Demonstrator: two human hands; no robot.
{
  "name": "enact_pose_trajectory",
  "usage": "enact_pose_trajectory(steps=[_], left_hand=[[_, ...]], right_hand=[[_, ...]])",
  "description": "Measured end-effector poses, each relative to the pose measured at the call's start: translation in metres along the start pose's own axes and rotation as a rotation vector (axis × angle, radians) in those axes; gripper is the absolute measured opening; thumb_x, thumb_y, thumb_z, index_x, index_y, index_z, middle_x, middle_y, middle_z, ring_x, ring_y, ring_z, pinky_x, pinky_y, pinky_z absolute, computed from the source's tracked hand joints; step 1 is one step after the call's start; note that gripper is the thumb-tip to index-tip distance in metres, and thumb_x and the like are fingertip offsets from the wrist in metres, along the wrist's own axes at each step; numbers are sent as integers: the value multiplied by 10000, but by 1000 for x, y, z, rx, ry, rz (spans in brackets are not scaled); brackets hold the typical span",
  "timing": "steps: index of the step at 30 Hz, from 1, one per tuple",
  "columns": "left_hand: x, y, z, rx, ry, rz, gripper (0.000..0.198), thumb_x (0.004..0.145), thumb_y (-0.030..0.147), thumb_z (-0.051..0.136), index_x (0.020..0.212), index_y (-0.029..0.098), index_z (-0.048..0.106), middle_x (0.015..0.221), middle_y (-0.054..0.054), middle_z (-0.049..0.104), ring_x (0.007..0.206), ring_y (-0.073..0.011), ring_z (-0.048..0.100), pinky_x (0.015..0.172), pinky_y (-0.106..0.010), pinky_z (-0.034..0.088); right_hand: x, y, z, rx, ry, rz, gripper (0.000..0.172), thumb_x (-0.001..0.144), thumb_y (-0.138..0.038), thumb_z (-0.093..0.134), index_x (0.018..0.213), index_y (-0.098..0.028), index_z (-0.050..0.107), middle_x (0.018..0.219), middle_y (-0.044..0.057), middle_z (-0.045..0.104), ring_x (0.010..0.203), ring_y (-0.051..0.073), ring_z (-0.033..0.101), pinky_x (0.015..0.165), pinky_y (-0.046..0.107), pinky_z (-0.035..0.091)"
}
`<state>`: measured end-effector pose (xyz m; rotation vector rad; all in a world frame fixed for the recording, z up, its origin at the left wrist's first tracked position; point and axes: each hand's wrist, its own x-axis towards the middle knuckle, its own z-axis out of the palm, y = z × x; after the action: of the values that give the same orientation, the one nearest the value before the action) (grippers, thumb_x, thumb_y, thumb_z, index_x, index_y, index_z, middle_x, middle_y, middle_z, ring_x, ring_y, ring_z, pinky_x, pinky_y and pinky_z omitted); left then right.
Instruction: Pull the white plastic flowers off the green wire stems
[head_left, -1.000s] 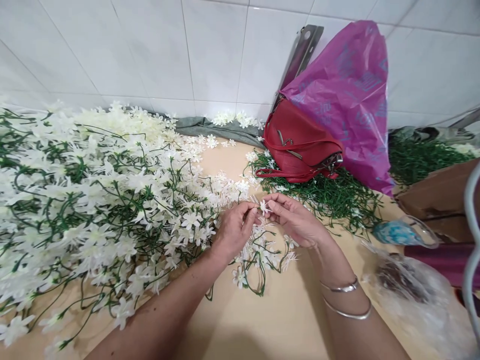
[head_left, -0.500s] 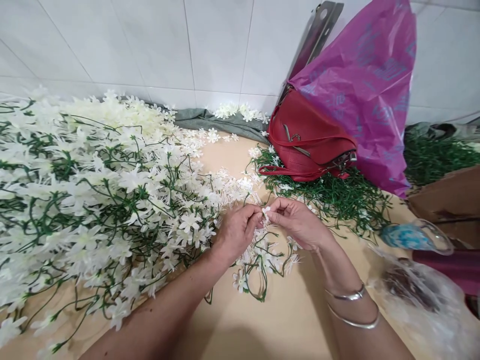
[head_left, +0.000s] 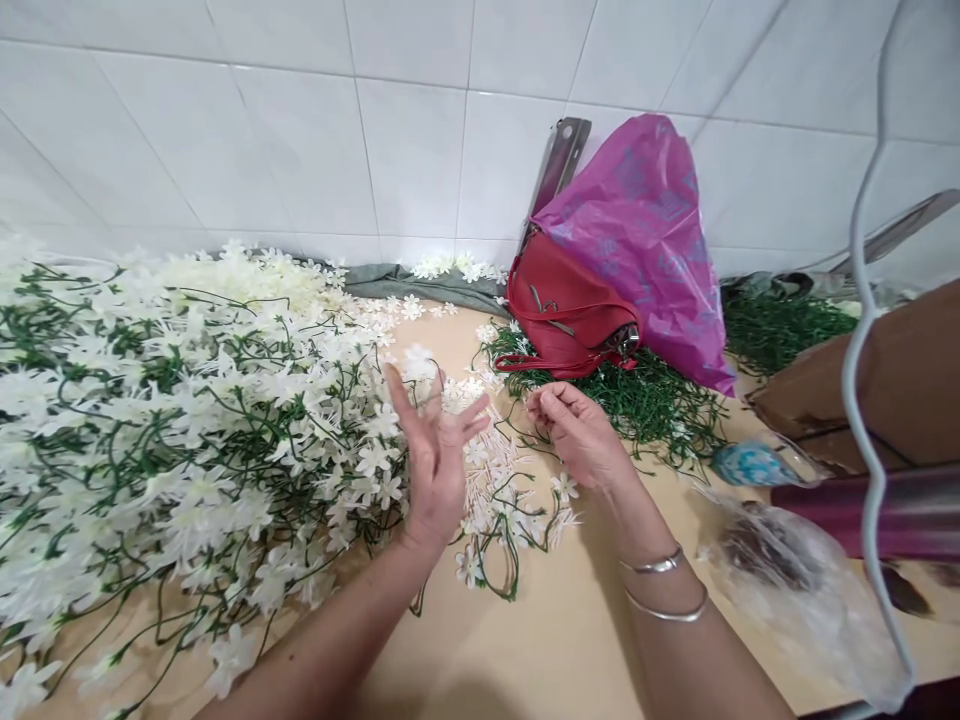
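My left hand (head_left: 435, 460) is open with its fingers spread, slightly smeared by motion. A blurred white artificial flower (head_left: 420, 362) shows just beyond its fingertips; whether they touch I cannot tell. My right hand (head_left: 581, 430) is closed in a pinch, and what lies between its fingertips is too small to make out. Below and between the hands lie white stamen sticks (head_left: 499, 465) and a few flowers on curled green stems (head_left: 514, 570). Left of my left hand rises a large heap of white artificial flowers (head_left: 225, 400) with green stems.
A red handbag (head_left: 559, 310) and a purple plastic bag (head_left: 652, 240) lean at the wall, over green stems (head_left: 660, 415). On the right are a cardboard box (head_left: 862, 370), a clear plastic bag (head_left: 810, 590), a blue-patterned item (head_left: 754, 462) and a hanging white cable (head_left: 855, 350).
My hands have come apart from the small white flower they both pinched. The left has opened and moved left; the right stays pinched. The view has shifted, showing more wall and the cable.
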<state>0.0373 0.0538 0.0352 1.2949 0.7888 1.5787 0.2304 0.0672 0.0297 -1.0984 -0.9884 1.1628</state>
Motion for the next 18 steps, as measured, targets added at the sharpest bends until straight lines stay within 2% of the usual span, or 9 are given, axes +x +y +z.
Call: enact_pose_trajectory(steps=[2,4,8,10,12,13,15,17,18], left_hand=[[-10,-6,4,-7,-86,-8,799,1085,493,409,1600,498,-202,1702,-192,296,1170,-267,747,994,-479,623],[-15,-11,6,32,-117,58,810,1083,469,436,1598,511,-187,1721,-175,249,1238,-267,710,1045,-485,594],[0,-7,1,198,-11,186,695,1066,429,507,1620,519,96,1778,-34,35,1542,-319,388,1139,-479,524],[17,11,-7,219,21,188,615,1063,375,528,1594,511,252,1775,27,68,1585,-323,291,1184,-499,479],[37,40,-18,181,-23,153,554,1076,297,485,1571,502,343,1744,59,224,1570,-315,326,1197,-523,462],[46,56,-23,151,-10,173,576,1073,256,474,1563,530,343,1734,108,240,1563,-309,342,1210,-528,447],[59,83,-30,160,73,298,598,1066,207,442,1500,615,386,1702,293,161,1600,-289,238,1259,-507,389],[64,96,-31,273,164,386,600,1103,255,343,1465,732,295,1644,412,133,1625,-250,121,1279,-498,355],[63,95,-29,317,155,374,618,1111,262,317,1472,755,225,1646,412,122,1628,-233,98,1279,-494,358]], right_hand=[[1,2,-3,-133,-15,-24,274,790,-460,838,838,-237,686,774,4,646,710,169,564,657,299,473],[2,5,-5,-359,-27,-126,199,832,-405,793,890,-234,708,807,10,648,703,172,556,671,316,474],[4,13,-4,-841,-60,-397,184,941,-268,619,1058,-255,760,1004,68,645,899,226,605,820,380,489],[4,16,-4,-940,-66,-425,163,951,-254,602,953,-248,765,945,74,625,918,249,596,835,398,479],[4,17,-4,-1000,-52,-412,164,951,-234,604,856,-233,738,907,75,613,894,254,588,829,401,472],[4,18,-5,-1038,-45,-412,173,955,-211,588,858,-227,730,924,80,617,898,255,589,834,400,471],[5,18,-6,-1114,-50,-423,198,957,-158,550,939,-217,737,991,95,623,933,258,595,844,394,471],[5,18,-5,-1183,-71,-445,225,954,-135,537,987,-211,746,1020,105,622,940,264,594,827,386,468],[6,18,-5,-1221,-78,-456,227,954,-132,534,971,-207,748,1011,107,621,924,266,591,808,383,465]])
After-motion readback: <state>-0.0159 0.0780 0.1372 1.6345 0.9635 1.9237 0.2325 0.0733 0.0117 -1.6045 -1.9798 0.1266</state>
